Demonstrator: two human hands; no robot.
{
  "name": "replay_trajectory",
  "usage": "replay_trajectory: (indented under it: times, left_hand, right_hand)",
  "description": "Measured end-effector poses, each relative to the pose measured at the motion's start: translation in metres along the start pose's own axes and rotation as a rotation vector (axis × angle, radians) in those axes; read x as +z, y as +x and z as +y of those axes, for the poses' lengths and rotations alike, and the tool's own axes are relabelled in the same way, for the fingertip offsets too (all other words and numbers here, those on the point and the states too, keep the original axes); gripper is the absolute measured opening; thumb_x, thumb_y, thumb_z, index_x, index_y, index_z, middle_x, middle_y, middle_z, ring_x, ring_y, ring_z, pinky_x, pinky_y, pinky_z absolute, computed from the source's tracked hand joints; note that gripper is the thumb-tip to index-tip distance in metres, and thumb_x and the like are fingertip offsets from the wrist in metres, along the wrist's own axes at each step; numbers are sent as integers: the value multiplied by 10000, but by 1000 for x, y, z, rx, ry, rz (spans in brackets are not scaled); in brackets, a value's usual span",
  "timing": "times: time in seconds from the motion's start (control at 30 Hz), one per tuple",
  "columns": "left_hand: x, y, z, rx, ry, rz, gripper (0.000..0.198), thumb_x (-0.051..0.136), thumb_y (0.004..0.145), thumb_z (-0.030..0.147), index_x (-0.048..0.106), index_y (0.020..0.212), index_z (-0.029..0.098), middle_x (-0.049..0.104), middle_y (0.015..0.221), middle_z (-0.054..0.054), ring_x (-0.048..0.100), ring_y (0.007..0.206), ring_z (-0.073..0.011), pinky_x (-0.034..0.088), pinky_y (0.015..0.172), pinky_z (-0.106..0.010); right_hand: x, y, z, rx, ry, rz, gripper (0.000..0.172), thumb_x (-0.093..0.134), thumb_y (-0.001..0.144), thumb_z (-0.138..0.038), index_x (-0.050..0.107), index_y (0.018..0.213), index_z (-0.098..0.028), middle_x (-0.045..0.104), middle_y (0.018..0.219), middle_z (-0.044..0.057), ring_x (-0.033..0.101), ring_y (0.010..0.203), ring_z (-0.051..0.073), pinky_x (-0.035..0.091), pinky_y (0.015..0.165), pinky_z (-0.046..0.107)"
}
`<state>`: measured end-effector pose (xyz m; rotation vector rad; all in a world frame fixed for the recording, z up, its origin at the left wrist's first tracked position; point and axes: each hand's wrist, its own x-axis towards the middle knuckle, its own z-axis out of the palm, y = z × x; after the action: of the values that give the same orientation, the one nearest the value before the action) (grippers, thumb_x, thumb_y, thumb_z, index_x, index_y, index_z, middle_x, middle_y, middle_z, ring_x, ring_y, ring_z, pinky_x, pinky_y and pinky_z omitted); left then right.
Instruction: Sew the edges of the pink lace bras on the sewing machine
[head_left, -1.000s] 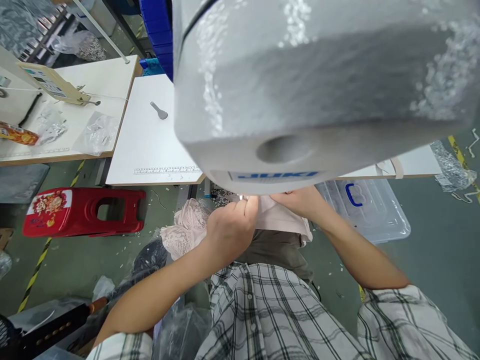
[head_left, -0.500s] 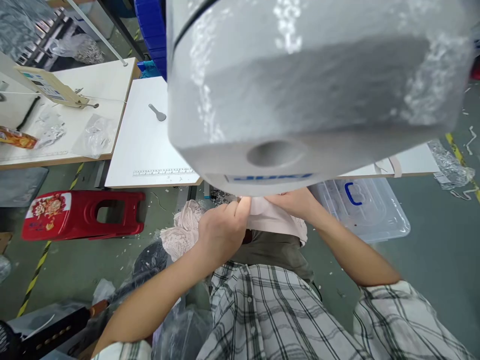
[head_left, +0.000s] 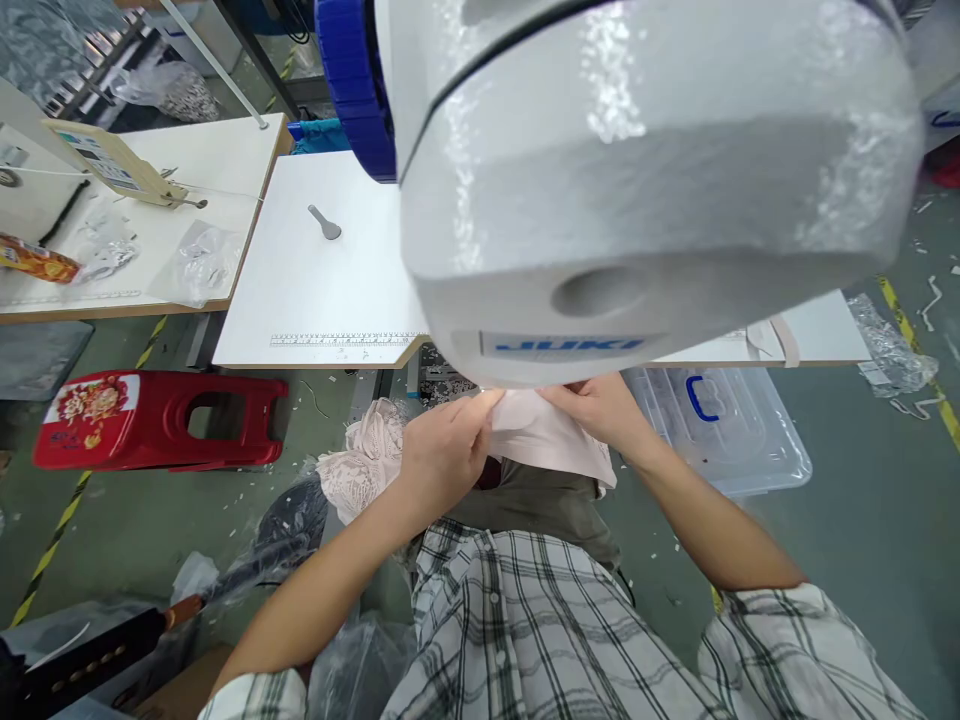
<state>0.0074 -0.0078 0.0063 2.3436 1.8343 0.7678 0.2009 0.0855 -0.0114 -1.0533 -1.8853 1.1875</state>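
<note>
Person seated at a white sewing machine (head_left: 645,180), its head filling most of the view and hiding the needle area. Both hands are close together just under the front edge of the machine, pinched on a piece of pale pink fabric (head_left: 551,440). Left hand (head_left: 442,455) grips the fabric's left edge with thumb and fingertips closed on it; right hand (head_left: 600,405) holds the right upper edge, fingers curled over the cloth. The fabric hangs from the machine's edge down toward the person's lap, over dark trousers (head_left: 540,505) and a plaid shirt (head_left: 540,640).

Step in hand, as I judge it: lining up or feeding the fabric edge at the needle. Whether the cloth is under the presser foot cannot be told, as the machine head covers it. The next move would call for keeping both edges taut and level, with fingertips clear of the needle, and guiding by feel since the view is blocked.

More pink lace fabric (head_left: 360,465) lies bunched just left of the left hand. A white tabletop (head_left: 315,290) with a printed ruler strip sits behind, a small grey tool (head_left: 324,222) on it. A red stool (head_left: 150,420) stands on the floor at left and a clear plastic bin (head_left: 735,430) at right under the tabletop edge.
</note>
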Motion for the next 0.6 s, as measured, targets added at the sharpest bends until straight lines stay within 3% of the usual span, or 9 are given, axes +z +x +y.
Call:
replay_trajectory:
  times: [0.1, 0.17, 0.27, 0.33, 0.4, 0.47, 0.6]
  left_hand:
    - [0, -4, -1, -303, -286, -27, 261, 445, 978, 324, 601, 1120, 171, 737, 893, -51, 685, 768, -166, 474, 602, -231]
    - [-4, -5, -3, -435, -454, -85, 284, 503, 941, 413, 606, 1051, 172, 718, 895, -55, 668, 779, -177, 476, 590, -234]
    - [-11, -6, -8, -451, -662, -310, 327, 545, 911, 481, 665, 930, 177, 705, 886, -55, 644, 780, -187, 480, 631, -253]
    - [-14, -8, -10, -428, -827, -493, 370, 544, 911, 509, 703, 934, 176, 681, 783, -37, 605, 668, -167, 454, 590, -256]
    - [-15, -14, -11, -426, -1008, -588, 417, 543, 907, 547, 722, 941, 172, 653, 706, -29, 564, 590, -152, 433, 550, -257]
    - [-18, -23, -13, -469, -1138, -557, 444, 565, 888, 581, 727, 906, 168, 660, 712, -41, 577, 607, -158, 448, 563, -263]
    - [-41, -46, -22, -619, -1141, -312, 409, 640, 851, 559, 719, 849, 157, 673, 756, -53, 585, 651, -158, 450, 578, -253]
  right_hand:
    - [-1, -11, 10, 16, 45, 82, 360, 644, 854, -433, 620, 1131, -205, 678, 1036, 73, 518, 611, 127, 460, 591, 291]
    - [-3, -21, 11, 37, -34, 87, 259, 622, 876, -424, 645, 1010, -204, 685, 894, 43, 518, 605, 134, 434, 585, 285]
    - [-1, -44, 1, 87, -122, -9, 228, 577, 911, -393, 660, 822, -200, 662, 726, 18, 576, 656, 157, 422, 596, 276]
    - [4, -63, -11, 117, -89, -88, 227, 574, 916, -373, 667, 801, -200, 662, 710, 13, 590, 653, 152, 421, 582, 264]
    - [14, -81, -24, 140, -9, -162, 222, 585, 914, -369, 658, 786, -204, 631, 672, -1, 559, 599, 134, 407, 545, 250]
    - [27, -92, -36, 167, 109, -215, 230, 590, 915, -392, 641, 788, -207, 583, 639, -15, 507, 546, 117, 384, 502, 239]
    - [61, -88, -47, 189, 307, -305, 277, 571, 925, -458, 631, 822, -209, 564, 667, -13, 491, 557, 115, 388, 498, 235]
